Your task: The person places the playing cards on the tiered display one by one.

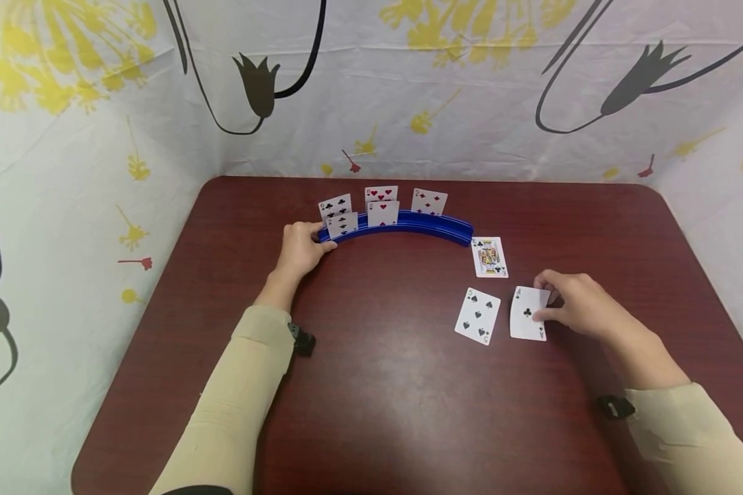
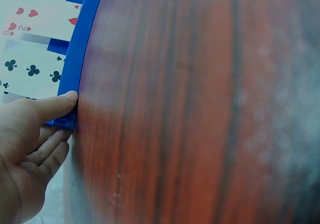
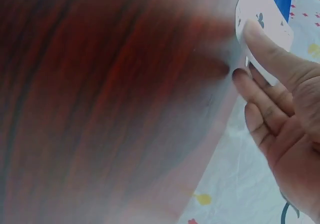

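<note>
My left hand (image 1: 300,249) pinches the left end of a curved blue card holder (image 1: 408,221), thumb along its front edge in the left wrist view. Two clubs cards (image 1: 342,225) stand in the holder by that hand. Two hearts cards (image 1: 382,214) stand at its middle, one before the other, and a diamonds card (image 1: 429,201) stands further right. My right hand (image 1: 585,302) pinches the ace of clubs (image 1: 526,314) by its right side, between thumb and fingers. A five of spades (image 1: 477,316) lies face up left of the ace.
A king of clubs (image 1: 490,258) lies face up at the holder's right end. The dark red wooden table (image 1: 396,399) has rounded corners. Patterned cloth (image 1: 470,137) hangs behind it and along both sides.
</note>
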`<action>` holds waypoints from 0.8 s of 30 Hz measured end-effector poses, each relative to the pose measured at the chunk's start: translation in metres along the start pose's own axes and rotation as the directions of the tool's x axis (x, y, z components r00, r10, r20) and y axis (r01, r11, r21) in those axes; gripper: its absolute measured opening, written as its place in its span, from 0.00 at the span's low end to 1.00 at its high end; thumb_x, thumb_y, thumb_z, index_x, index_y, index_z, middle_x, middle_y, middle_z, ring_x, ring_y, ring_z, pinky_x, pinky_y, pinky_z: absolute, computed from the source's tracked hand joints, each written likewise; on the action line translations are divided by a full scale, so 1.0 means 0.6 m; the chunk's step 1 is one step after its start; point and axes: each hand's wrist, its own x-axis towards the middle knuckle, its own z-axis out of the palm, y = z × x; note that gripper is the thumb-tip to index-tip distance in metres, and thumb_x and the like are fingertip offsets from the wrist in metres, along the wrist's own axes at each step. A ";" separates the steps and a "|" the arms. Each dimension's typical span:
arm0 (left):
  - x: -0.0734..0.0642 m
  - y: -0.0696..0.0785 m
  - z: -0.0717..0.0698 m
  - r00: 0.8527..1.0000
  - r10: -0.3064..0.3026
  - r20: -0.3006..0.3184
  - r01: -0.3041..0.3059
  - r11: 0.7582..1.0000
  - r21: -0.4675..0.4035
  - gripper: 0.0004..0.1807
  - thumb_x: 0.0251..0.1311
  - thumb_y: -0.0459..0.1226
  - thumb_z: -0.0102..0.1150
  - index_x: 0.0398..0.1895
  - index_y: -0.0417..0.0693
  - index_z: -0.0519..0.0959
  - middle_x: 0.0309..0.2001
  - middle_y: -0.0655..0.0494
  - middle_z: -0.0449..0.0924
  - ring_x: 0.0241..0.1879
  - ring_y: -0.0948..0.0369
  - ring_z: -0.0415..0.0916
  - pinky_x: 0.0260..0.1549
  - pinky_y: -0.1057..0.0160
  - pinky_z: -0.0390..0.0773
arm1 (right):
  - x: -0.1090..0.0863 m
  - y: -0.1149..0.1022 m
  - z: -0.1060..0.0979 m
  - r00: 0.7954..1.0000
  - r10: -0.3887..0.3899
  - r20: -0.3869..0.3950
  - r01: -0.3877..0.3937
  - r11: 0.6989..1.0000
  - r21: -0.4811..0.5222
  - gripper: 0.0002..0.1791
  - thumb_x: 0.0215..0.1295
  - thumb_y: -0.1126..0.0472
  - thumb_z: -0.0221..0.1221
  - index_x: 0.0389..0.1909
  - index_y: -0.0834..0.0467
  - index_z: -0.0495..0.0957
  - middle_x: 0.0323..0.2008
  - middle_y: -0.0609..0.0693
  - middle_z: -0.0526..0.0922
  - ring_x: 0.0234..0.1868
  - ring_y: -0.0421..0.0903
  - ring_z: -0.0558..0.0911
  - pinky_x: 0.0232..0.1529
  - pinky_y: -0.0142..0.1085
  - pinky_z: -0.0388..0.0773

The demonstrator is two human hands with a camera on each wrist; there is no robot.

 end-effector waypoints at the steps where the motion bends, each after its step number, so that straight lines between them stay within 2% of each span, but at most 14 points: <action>1: 0.000 0.000 0.000 1.000 -0.005 0.004 0.005 1.000 -0.001 0.28 0.61 0.38 0.72 0.63 0.38 0.79 0.57 0.39 0.81 0.52 0.49 0.81 0.52 0.52 0.81 | 0.000 0.001 0.000 0.999 -0.020 -0.036 0.020 1.000 0.008 0.25 0.41 0.65 0.81 0.38 0.61 0.77 0.25 0.44 0.82 0.26 0.43 0.82 0.28 0.39 0.77; 3: 0.000 0.000 0.001 1.000 -0.011 0.010 0.011 1.000 0.000 0.29 0.61 0.39 0.72 0.64 0.37 0.78 0.58 0.39 0.81 0.52 0.49 0.81 0.52 0.52 0.81 | 0.001 0.003 -0.001 0.991 -0.062 -0.117 0.064 0.998 0.015 0.21 0.43 0.69 0.79 0.36 0.61 0.78 0.23 0.44 0.83 0.24 0.42 0.83 0.26 0.35 0.78; 6: -0.001 0.000 0.000 1.000 -0.013 0.012 0.013 1.000 0.004 0.29 0.61 0.38 0.72 0.64 0.37 0.78 0.57 0.39 0.81 0.51 0.49 0.81 0.51 0.52 0.81 | 0.002 0.005 -0.004 0.965 -0.107 -0.238 0.111 0.994 0.001 0.18 0.44 0.73 0.78 0.34 0.62 0.80 0.23 0.47 0.84 0.23 0.41 0.83 0.26 0.27 0.78; 10: 0.000 0.001 -0.001 1.000 -0.014 0.013 0.013 1.000 0.004 0.29 0.61 0.38 0.72 0.64 0.38 0.78 0.56 0.39 0.82 0.51 0.49 0.81 0.51 0.52 0.81 | 0.004 0.010 -0.014 0.932 -0.120 -0.343 0.113 0.993 -0.039 0.14 0.46 0.74 0.76 0.34 0.63 0.84 0.24 0.50 0.85 0.24 0.39 0.81 0.27 0.22 0.75; 15: 0.001 0.000 0.000 1.000 -0.014 0.015 0.014 1.000 0.003 0.29 0.61 0.39 0.72 0.64 0.37 0.78 0.57 0.39 0.81 0.52 0.48 0.80 0.52 0.52 0.81 | 0.006 0.014 -0.028 0.913 -0.104 -0.395 0.091 0.994 -0.053 0.11 0.50 0.74 0.73 0.36 0.64 0.85 0.25 0.51 0.85 0.25 0.37 0.78 0.29 0.23 0.71; 24: 0.000 -0.001 -0.001 1.000 -0.011 0.010 0.011 1.000 0.003 0.29 0.61 0.39 0.72 0.64 0.37 0.78 0.60 0.39 0.80 0.54 0.48 0.79 0.54 0.52 0.80 | 0.023 0.005 -0.051 0.888 -0.098 -0.449 0.095 0.995 -0.030 0.11 0.50 0.74 0.73 0.36 0.64 0.86 0.26 0.53 0.86 0.28 0.21 0.72 0.32 0.18 0.69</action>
